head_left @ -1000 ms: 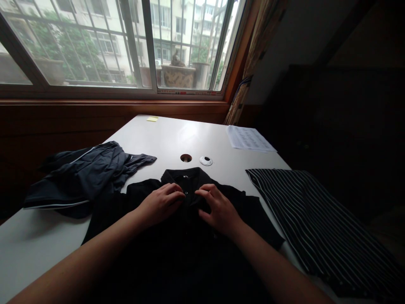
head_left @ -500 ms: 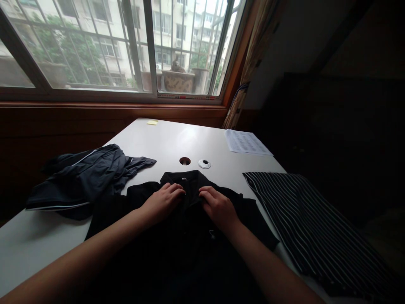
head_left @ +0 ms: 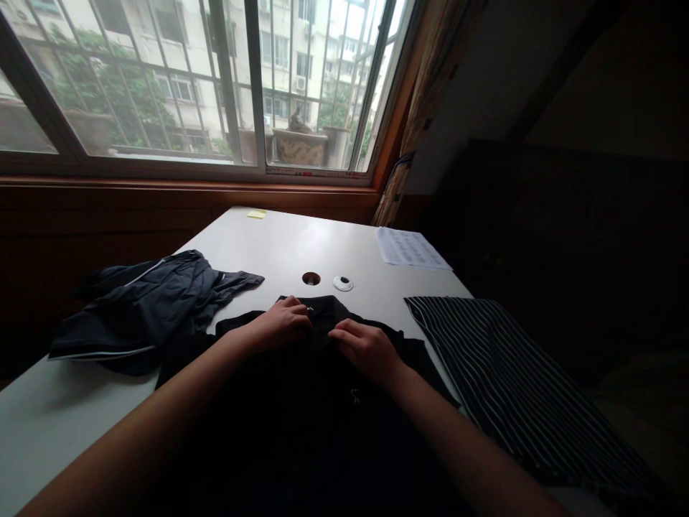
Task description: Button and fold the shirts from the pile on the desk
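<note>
A black collared shirt [head_left: 323, 416] lies front up on the white table [head_left: 280, 244], its collar toward the window and a small light logo on the chest. My left hand [head_left: 285, 320] is closed on the left side of the collar, fingers curled over the fabric. Opposite it, my right hand [head_left: 366, 348] pinches the right collar edge near the front opening. A narrow gap separates the two hands, with the inside of the collar and a small pale label between them. The fingertips' exact hold is partly lost in the dark cloth.
To the left lies a crumpled dark grey garment [head_left: 156, 309] with white piping. A black-and-white striped cloth [head_left: 517, 380] covers the right side. Beyond the collar are a cable hole [head_left: 311, 278] and its round white cover [head_left: 343, 283]. Printed sheets [head_left: 412, 248] and a yellow note [head_left: 257, 214] lie farther back.
My left hand has moved up along the collar, while my right hand has closed from loosely spread fingers to a pinch. The chest logo has come into sight, and the camera view has shifted slightly.
</note>
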The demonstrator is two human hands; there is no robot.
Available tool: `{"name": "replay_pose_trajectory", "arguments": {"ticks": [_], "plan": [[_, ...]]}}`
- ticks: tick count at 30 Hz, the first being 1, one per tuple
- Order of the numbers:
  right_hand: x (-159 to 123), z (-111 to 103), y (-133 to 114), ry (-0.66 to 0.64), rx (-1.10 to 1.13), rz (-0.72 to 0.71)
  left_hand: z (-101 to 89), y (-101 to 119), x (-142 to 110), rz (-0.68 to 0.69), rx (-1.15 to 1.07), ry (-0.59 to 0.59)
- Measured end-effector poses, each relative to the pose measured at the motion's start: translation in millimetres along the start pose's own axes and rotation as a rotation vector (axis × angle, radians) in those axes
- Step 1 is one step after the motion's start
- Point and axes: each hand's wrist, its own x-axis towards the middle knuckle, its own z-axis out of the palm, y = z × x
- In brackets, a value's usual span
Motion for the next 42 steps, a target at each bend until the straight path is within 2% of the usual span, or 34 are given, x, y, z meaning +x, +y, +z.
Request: {"name": "replay_pose_trajectory", "arguments": {"ticks": [4, 8, 15, 26, 33, 42], "plan": [[19.1, -2.7, 1.8, -0.051, -0.041, -0.039, 7.8, -0.2, -4.9, -0.032, -0.082, 0.077], [31.2, 5.9, -1.6, -0.06, -0.029, -0.074, 14.7, 1.1, -8.0, -0.071, -0.204, 0.153], [22.3, 24.9, 0.3, 0.017, 0.043, -0.061, 23.7, 4.3, -9.2, -0.1, -0.269, 0.214], [14.4, 27.6, 4.8, 0.07, 0.155, -0.027, 12.1, 23.4, -8.2, -0.038, -0.187, 0.241], [13.8, 29.5, 5.5, 0.018, 0.127, -0.06, 10.4, 26.9, -10.8, -0.009, -0.07, 0.111], [13.2, 26.7, 3.1, 0.003, 0.129, -0.091, 6.3, 19.0, -13.6, -0.041, -0.103, 0.024]]}}
